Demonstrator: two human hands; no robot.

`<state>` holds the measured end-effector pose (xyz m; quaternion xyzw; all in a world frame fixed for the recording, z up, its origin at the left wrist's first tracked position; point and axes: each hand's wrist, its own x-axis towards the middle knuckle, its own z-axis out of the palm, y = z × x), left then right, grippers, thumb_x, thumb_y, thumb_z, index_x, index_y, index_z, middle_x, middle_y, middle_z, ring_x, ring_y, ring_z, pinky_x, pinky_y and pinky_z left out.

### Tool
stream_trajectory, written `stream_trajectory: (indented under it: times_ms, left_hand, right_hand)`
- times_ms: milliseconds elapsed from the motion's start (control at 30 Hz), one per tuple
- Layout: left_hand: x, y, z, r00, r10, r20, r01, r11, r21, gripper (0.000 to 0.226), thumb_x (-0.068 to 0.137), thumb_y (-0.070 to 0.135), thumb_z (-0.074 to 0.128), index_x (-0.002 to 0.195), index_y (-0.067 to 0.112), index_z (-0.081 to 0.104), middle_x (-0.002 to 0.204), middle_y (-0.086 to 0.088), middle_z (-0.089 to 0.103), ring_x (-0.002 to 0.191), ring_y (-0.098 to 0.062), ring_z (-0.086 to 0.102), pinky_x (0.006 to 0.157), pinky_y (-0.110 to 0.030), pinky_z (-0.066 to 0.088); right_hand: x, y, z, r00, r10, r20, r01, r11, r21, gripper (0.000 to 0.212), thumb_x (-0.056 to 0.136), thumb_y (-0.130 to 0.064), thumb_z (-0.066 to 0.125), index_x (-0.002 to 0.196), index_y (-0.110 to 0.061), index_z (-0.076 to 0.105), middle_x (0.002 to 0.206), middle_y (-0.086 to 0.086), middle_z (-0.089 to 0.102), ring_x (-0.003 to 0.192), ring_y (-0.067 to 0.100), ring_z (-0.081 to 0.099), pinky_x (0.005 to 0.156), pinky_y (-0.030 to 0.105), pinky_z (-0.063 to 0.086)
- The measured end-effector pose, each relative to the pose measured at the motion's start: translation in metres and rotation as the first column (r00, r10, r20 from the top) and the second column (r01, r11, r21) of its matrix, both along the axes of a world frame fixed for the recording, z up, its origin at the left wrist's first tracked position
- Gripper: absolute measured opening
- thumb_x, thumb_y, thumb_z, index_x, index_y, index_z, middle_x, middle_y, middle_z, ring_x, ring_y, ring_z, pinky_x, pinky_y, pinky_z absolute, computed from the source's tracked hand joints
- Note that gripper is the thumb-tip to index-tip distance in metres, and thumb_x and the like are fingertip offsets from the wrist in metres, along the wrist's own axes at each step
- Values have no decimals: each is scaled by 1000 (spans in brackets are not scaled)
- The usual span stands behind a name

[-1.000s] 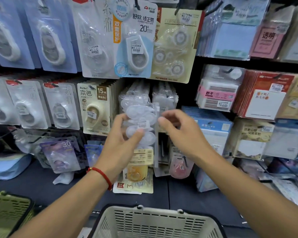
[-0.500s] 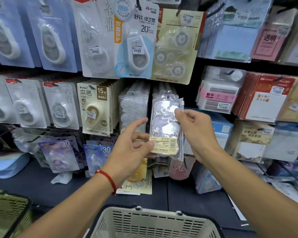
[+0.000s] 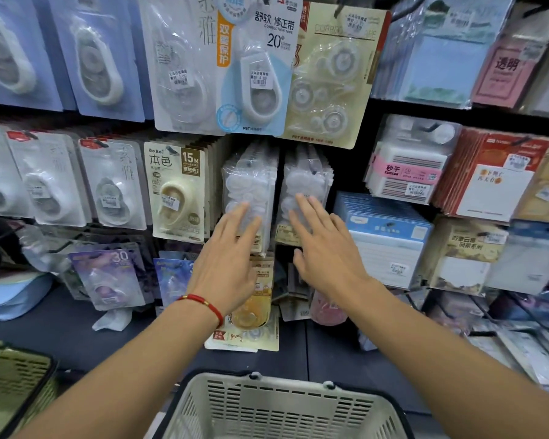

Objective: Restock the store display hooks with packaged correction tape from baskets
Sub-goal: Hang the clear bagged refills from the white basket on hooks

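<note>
Clear pack (image 3: 305, 198) now hung, right hand (image 3: 325, 248) flat on it, white tape rounds inside

Correction tape packs (image 3: 249, 191): glossy clear plastic, crinkled. Basket (image 3: 282, 407): matt cream slotted plastic. Shelf (image 3: 61, 337): matt dark surface. Bracelet (image 3: 203, 304): red cord.

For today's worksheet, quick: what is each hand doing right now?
Left hand: open, fingers on the left clear pack.
Right hand: open, fingers on the right clear pack.
</note>
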<state>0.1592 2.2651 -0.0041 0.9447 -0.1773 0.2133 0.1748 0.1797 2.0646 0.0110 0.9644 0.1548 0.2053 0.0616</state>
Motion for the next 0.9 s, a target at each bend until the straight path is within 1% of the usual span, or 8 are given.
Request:
stream_trajectory:
  times_ms: [200, 300, 367, 467, 600, 700, 833, 900]
  left_hand:
    - [0, 10, -9, 999, -27, -44, 31, 995, 98, 95, 89, 4, 63, 167, 23, 13, 173, 4, -21, 162, -19, -10, 125, -39, 31]
    - [-9, 18, -14, 995, -55, -81, 62, 994, 88, 83, 88, 4, 64, 162, 18, 30, 175, -5, 6, 160, -27, 11, 119, -44, 39]
    - [-21, 25, -25, 986, -96, -136, 112, 987, 117, 69, 87, 5, 65, 152, 14, 47, 166, -12, 31, 151, -34, 30, 115, -49, 40]
    - [-49, 39, -63, 947, -154, -282, 214, 957, 194, 51, 87, 4, 62, 138, 10, 60, 141, -16, 55, 129, -40, 51, 103, -52, 47]
    - [-98, 53, -128, 814, -115, -569, 348, 881, 320, 52, 92, 13, 59, 143, 21, 56, 143, -3, 55, 134, -27, 49, 108, -43, 44]
    - [-126, 52, -173, 681, -32, -731, 436, 820, 371, 52, 97, 19, 55, 149, 27, 51, 152, 1, 50, 141, -21, 44, 118, -36, 35]
    - [-149, 39, -216, 512, 65, -857, 430, 844, 321, 48, 99, 22, 54, 147, 28, 51, 148, -4, 54, 138, -24, 45, 115, -41, 39]
    - [-154, 33, -230, 458, 95, -884, 381, 877, 291, 46, 100, 21, 55, 146, 27, 52, 145, -6, 58, 135, -26, 49, 111, -40, 42]
  right_hand:
    - [16, 3, 1, 999, -37, -36, 36, 999, -18, 81, 95, -20, 61, 164, -9, 20, 175, 9, -12, 163, 26, -10, 131, 47, 16]
    - [0, 1, -3, 998, 67, -18, -65, 994, 84, 58, 94, -13, 59, 150, -5, 46, 169, 16, 28, 152, 33, 32, 116, 48, 41]
    - [-18, -3, -22, 985, 168, 36, -172, 967, 187, 38, 93, -13, 57, 130, -8, 63, 138, 12, 61, 120, 34, 60, 88, 48, 56]
    - [-47, -9, -76, 943, 285, -170, -220, 921, 323, 22, 93, -21, 53, 109, -17, 67, 95, 2, 72, 84, 28, 68, 66, 40, 53]
    - [-75, -19, -186, 596, 198, -778, -83, 979, 185, 27, 100, -26, 57, 124, -21, 68, 117, 4, 74, 108, 28, 67, 87, 38, 55]
    - [-107, -29, -281, 352, 47, -935, -68, 997, 25, 51, 103, -32, 61, 150, -17, 52, 152, 10, 55, 137, 30, 53, 108, 37, 46]
    - [-144, -40, -364, 346, 27, -938, -3, 1000, 28, 75, 105, -30, 59, 167, -22, 18, 176, 2, 10, 161, 24, 15, 128, 45, 21]
    - [-153, -36, -385, 407, 56, -912, 34, 996, 77, 78, 104, -31, 62, 167, -21, 18, 175, 3, 14, 161, 24, 13, 128, 43, 20]
